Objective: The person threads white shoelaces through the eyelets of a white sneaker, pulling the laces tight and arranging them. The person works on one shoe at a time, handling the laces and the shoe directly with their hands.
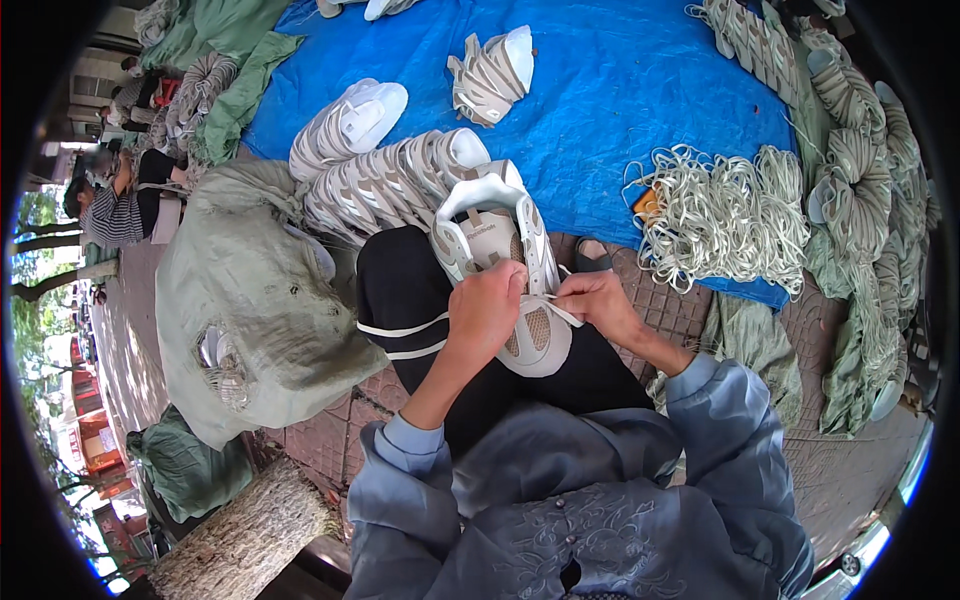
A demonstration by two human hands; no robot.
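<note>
A white and beige shoe upper (pixel 540 345) rests across my lap, its toe toward me and its padded collar away. My left hand (pixel 485 308) is closed against its left side, over the lacing area; the curled fingers hide what they grip. On the other side, my right hand (pixel 600 303) pinches a white shoelace (pixel 562 310) just right of the lacing, above the toe. White laces (pixel 405 354) also stretch round my dark left trouser leg.
Nested shoe uppers (pixel 400 180) lie beyond my left knee, others on the blue tarp (pixel 620 90). A heap of white laces (pixel 720 225) sits right. A large greenish sack (pixel 260 290) stands left. Bundled uppers (pixel 855 170) line the far right. A person (pixel 115 210) sits at far left.
</note>
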